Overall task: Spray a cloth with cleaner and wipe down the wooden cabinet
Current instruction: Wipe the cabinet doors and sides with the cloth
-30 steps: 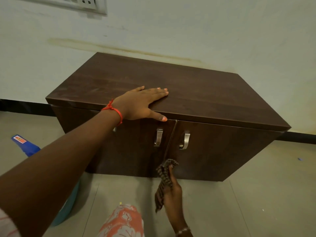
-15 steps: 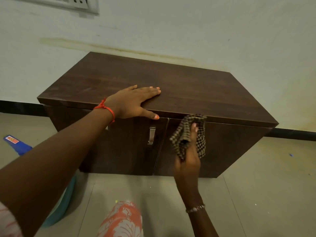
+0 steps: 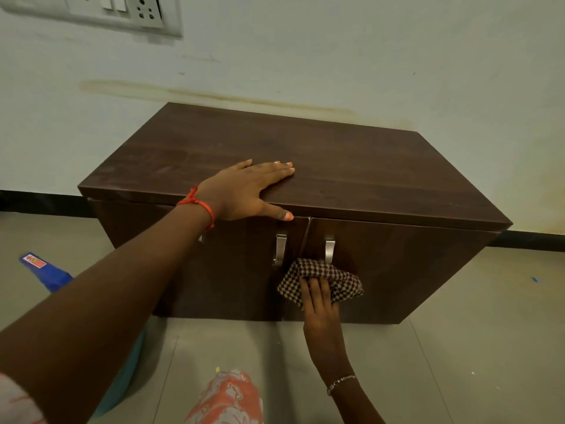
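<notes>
Pressing a bunched checked cloth (image 3: 321,281) flat-fingered against the wooden cabinet (image 3: 305,166) doors just below two metal handles (image 3: 329,248), the right hand (image 3: 319,301) wipes while the left hand (image 3: 249,189), splayed and gripping nothing, braces the top; cloth could snag a handle.

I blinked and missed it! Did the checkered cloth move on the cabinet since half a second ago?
Yes. The checkered cloth went down: it was level with the right door handle, covering it; now it sits just below that handle.
</notes>
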